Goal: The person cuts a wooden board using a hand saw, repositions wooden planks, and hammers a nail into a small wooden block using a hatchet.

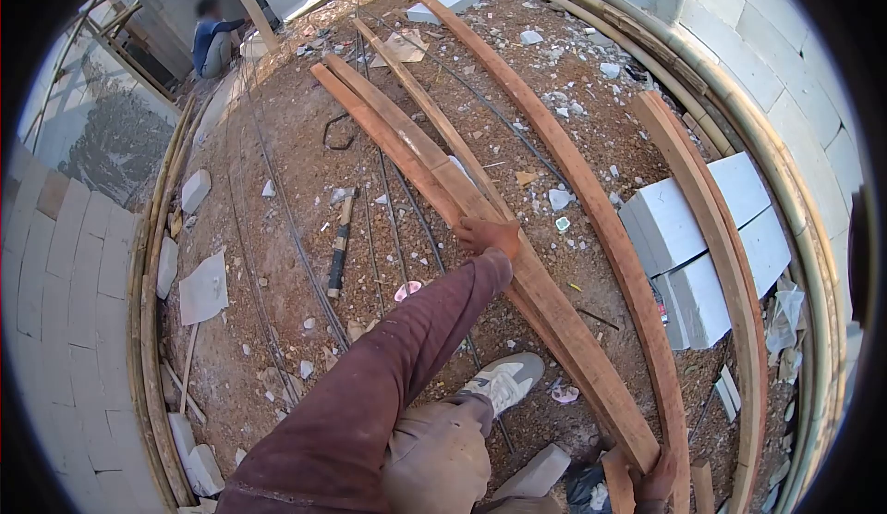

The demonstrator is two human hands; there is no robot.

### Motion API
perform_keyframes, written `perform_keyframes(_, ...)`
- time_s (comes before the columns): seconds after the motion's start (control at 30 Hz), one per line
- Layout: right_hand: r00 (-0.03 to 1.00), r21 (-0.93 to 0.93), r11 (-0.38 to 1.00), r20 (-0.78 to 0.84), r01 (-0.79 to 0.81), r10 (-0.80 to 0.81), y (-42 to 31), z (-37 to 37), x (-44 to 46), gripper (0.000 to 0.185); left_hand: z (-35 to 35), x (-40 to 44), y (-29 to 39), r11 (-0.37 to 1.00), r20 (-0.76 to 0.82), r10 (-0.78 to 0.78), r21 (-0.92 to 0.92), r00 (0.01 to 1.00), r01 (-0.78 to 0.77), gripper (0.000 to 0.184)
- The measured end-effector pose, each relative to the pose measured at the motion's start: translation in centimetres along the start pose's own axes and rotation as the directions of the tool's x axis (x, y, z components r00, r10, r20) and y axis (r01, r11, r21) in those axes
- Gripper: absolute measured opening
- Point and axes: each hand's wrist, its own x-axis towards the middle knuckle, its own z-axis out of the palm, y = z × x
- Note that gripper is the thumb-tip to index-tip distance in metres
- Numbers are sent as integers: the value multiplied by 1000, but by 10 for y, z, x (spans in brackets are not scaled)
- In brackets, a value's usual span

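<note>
The left grip (490, 237) clasps long, straight-edged, reddish-brown wooden planks (571, 338) around mid-length, above the brown dirt ground (296, 126). The right grip (656, 475) curls against their near end, fingers partly hidden.

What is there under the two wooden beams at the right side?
White blocks show on both sides of the beams. What lies directly beneath is covered and cannot be seen.

- Planks (591, 366): matt wood, rough-looking
- Blocks (704, 201): matt, fairly smooth faces
- Sleeve (443, 306): matt cloth
- Bag (785, 318): thin, shiny plastic
- Ground (277, 301): rough, gritty soil
</note>
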Motion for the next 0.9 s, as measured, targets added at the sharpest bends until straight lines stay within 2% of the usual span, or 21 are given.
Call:
perform_keyframes(0.03, 999, -40, 999, -40, 21, -23, 3, 5, -4, 95, 3, -1, -3, 999, -31, 32, -33, 999, -33, 109)
perform_keyframes(0.13, 992, -121, 991, -114, 48, -62, 6, 14, -12, 98, 9, 10, -25, 941, 5, 173, -296, 985, -163, 97)
perform_keyframes(0.23, 998, -89, 995, -55, 36, -41, -5, -6, -8, 98, -12, 0, -23, 906, 72, 180, -400, 981, -137, 87)
perform_keyframes(0.33, 999, -45, 999, -35, 30, -32, -12, -18, 13, 97, -29, -4, -11, 867, 82, 198, -479, 977, -135, 85)
perform_keyframes(0.5, 998, -38, 998, -31, 59, -60, -15, -25, 27, 96, -33, 8, -5, 877, 65, 161, -467, 985, -113, 88)
perform_keyframes(0.6, 997, -34, 998, 61, 51, -49, -65, -64, 36, 88, -29, 7, -15, 863, 101, 169, -495, 980, -98, 90)
perform_keyframes(0.7, 999, -49, 998, 40, 24, -22, -58, -53, 25, 94, -21, 5, -22, 867, 70, 193, -479, 979, -136, 89)
perform_keyframes(0.8, 998, -77, 997, 68, 8, -3, -100, -84, 30, 98, -22, 4, -24, 866, 86, 213, -478, 973, -147, 90)
perform_keyframes(0.9, 1000, -74, 997, -27, -6, 4, -24, -27, 5, 97, -30, -2, -21, 827, 87, 243, -540, 966, -160, 91)
